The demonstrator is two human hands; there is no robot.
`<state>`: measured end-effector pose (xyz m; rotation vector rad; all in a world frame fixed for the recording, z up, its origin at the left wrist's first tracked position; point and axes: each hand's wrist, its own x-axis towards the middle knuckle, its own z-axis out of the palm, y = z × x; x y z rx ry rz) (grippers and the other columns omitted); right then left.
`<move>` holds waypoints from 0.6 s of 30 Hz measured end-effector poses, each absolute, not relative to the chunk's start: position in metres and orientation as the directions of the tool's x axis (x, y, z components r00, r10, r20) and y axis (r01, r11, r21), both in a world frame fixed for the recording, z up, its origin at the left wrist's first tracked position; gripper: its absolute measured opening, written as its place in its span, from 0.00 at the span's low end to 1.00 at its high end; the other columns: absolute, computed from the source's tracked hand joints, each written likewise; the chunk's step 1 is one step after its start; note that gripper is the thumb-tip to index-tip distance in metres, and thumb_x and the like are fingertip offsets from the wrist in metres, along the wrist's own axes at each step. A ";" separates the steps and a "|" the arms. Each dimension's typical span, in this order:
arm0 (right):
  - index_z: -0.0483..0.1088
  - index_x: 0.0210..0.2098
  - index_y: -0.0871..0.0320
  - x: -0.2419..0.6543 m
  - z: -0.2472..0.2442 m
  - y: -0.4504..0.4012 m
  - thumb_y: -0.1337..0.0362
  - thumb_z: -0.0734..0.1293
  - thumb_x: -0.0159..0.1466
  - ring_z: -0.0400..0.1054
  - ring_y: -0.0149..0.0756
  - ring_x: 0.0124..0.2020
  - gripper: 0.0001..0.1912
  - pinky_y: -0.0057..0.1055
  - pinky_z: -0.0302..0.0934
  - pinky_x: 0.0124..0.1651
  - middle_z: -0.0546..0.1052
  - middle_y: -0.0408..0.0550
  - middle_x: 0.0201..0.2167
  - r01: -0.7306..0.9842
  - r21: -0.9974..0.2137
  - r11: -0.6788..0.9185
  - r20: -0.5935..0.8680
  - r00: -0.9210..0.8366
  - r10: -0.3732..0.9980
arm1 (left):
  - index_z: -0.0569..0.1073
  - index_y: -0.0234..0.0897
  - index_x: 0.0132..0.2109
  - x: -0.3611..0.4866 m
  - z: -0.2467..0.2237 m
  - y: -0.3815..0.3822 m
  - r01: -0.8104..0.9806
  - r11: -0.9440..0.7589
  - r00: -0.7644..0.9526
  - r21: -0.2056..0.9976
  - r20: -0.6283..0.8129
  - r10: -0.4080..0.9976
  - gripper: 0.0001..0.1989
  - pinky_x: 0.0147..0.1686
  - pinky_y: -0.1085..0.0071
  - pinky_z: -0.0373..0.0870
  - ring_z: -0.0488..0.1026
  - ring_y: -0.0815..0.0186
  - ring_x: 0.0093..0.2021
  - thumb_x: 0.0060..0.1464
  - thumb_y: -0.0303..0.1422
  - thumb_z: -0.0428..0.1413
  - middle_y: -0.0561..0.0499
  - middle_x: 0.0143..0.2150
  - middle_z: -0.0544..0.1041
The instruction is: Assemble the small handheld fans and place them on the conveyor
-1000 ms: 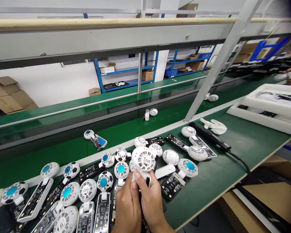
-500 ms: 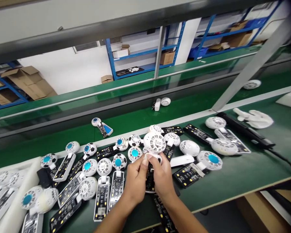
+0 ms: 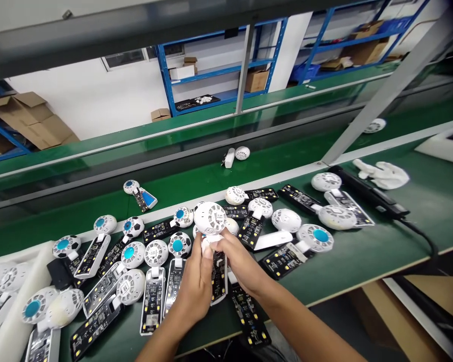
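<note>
My left hand (image 3: pixel 195 284) is closed around the neck of a white round-headed device (image 3: pixel 210 218), its thumb pressed on the white joint below the head. From the other side, my right hand (image 3: pixel 243 261) grips the same joint with its fingers. A black circuit board (image 3: pixel 219 278) with yellow LEDs hangs below the head, partly behind my hands. Another black board (image 3: pixel 248 314) lies under my right forearm, at the table edge. Close to my left hand are a soccer-patterned head with a blue disc (image 3: pixel 178 245) and a white-framed board (image 3: pixel 153 300).
Several similar devices cover the green table. A white foam tray (image 3: pixel 41 269) holds more at the left. To the right lie a black corded tool (image 3: pixel 370 192) and a white glove (image 3: pixel 383 173). A slanted metal post (image 3: pixel 366 113) rises beside the green conveyor belt (image 3: pixel 189 176).
The view has shifted, so the table things sit a little further left and up. The held device's head has tilted, and my right hand has turned more sideways at its neck.
</note>
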<state>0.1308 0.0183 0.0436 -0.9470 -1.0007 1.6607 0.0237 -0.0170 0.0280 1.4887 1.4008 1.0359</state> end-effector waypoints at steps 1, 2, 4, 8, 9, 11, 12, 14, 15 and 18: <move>0.70 0.32 0.56 0.132 0.044 0.018 0.66 0.61 0.52 0.62 0.40 0.48 0.09 0.35 0.53 0.53 0.74 0.44 0.39 -0.312 -0.920 -0.239 -0.155 -0.270 0.950 | 0.48 0.34 0.63 0.024 0.028 -0.019 0.334 -0.027 0.026 0.942 0.020 0.999 0.28 0.61 0.61 0.50 0.51 0.63 0.63 0.61 0.43 0.37 0.42 0.63 0.57; 0.69 0.30 0.56 0.132 0.044 0.017 0.66 0.60 0.52 0.62 0.40 0.48 0.08 0.35 0.54 0.52 0.75 0.44 0.37 -0.300 -0.918 -0.260 -0.173 -0.286 0.942 | 0.47 0.34 0.63 0.024 0.028 -0.021 0.350 -0.018 0.017 0.937 0.013 1.000 0.28 0.60 0.61 0.52 0.50 0.62 0.64 0.61 0.44 0.37 0.42 0.64 0.56; 0.67 0.26 0.56 0.133 0.043 0.015 0.65 0.58 0.51 0.63 0.40 0.44 0.07 0.35 0.56 0.49 0.74 0.43 0.33 -0.277 -0.914 -0.297 -0.207 -0.313 0.927 | 0.45 0.34 0.64 0.023 0.028 -0.023 0.383 -0.013 0.022 0.924 0.005 1.000 0.28 0.59 0.62 0.54 0.51 0.62 0.64 0.61 0.43 0.38 0.42 0.64 0.56; 0.65 0.25 0.56 0.137 0.042 0.014 0.65 0.56 0.51 0.64 0.36 0.36 0.08 0.31 0.60 0.38 0.72 0.42 0.29 -0.189 -0.932 -0.310 -0.227 -0.362 0.904 | 0.45 0.32 0.63 0.018 0.018 -0.026 0.546 -0.081 0.014 0.834 0.088 0.996 0.28 0.55 0.61 0.60 0.56 0.59 0.61 0.61 0.41 0.38 0.38 0.61 0.59; 0.65 0.25 0.56 0.140 0.043 0.014 0.64 0.55 0.52 0.64 0.35 0.32 0.08 0.29 0.60 0.33 0.71 0.42 0.27 -0.108 -0.953 -0.282 -0.220 -0.394 0.893 | 0.45 0.31 0.63 0.015 0.015 -0.026 0.617 -0.127 0.013 0.777 0.151 0.988 0.28 0.54 0.59 0.60 0.57 0.57 0.60 0.61 0.41 0.39 0.37 0.60 0.60; 0.63 0.22 0.56 0.148 0.048 0.015 0.65 0.54 0.54 0.60 0.32 0.24 0.09 0.26 0.55 0.24 0.67 0.41 0.21 0.080 -0.976 -0.204 -0.217 -0.481 0.850 | 0.48 0.28 0.62 0.009 0.010 -0.026 0.731 -0.234 0.055 0.641 0.287 0.956 0.29 0.52 0.57 0.62 0.61 0.55 0.57 0.60 0.41 0.42 0.34 0.56 0.64; 0.61 0.19 0.56 0.152 0.051 0.015 0.65 0.54 0.55 0.57 0.31 0.21 0.10 0.25 0.52 0.22 0.64 0.40 0.18 0.145 -0.975 -0.171 -0.222 -0.522 0.824 | 0.51 0.28 0.61 0.007 0.009 -0.026 0.755 -0.279 0.091 0.593 0.326 0.941 0.28 0.49 0.57 0.64 0.63 0.54 0.54 0.59 0.41 0.42 0.35 0.53 0.66; 0.57 0.15 0.56 0.158 0.058 0.015 0.68 0.54 0.55 0.53 0.29 0.18 0.13 0.25 0.48 0.21 0.59 0.38 0.14 0.198 -0.976 -0.093 -0.193 -0.582 0.790 | 0.58 0.30 0.56 0.006 0.012 -0.026 0.739 -0.311 0.135 0.598 0.320 0.938 0.24 0.45 0.59 0.66 0.67 0.56 0.48 0.59 0.42 0.41 0.39 0.46 0.69; 0.56 0.14 0.56 0.160 0.062 0.014 0.69 0.54 0.55 0.52 0.28 0.19 0.14 0.26 0.47 0.22 0.58 0.38 0.14 0.211 -0.977 -0.032 -0.155 -0.598 0.786 | 0.60 0.32 0.54 0.007 0.014 -0.028 0.706 -0.300 0.137 0.641 0.292 0.947 0.22 0.43 0.60 0.67 0.67 0.58 0.46 0.60 0.42 0.40 0.40 0.44 0.69; 0.53 0.14 0.57 0.161 0.066 0.004 0.70 0.53 0.57 0.52 0.28 0.19 0.15 0.27 0.45 0.23 0.58 0.38 0.14 0.308 -0.935 0.179 -0.044 -0.599 0.800 | 0.61 0.34 0.51 0.014 0.018 -0.039 0.609 -0.223 0.097 0.761 0.208 0.973 0.21 0.44 0.62 0.65 0.67 0.60 0.46 0.61 0.43 0.37 0.42 0.45 0.68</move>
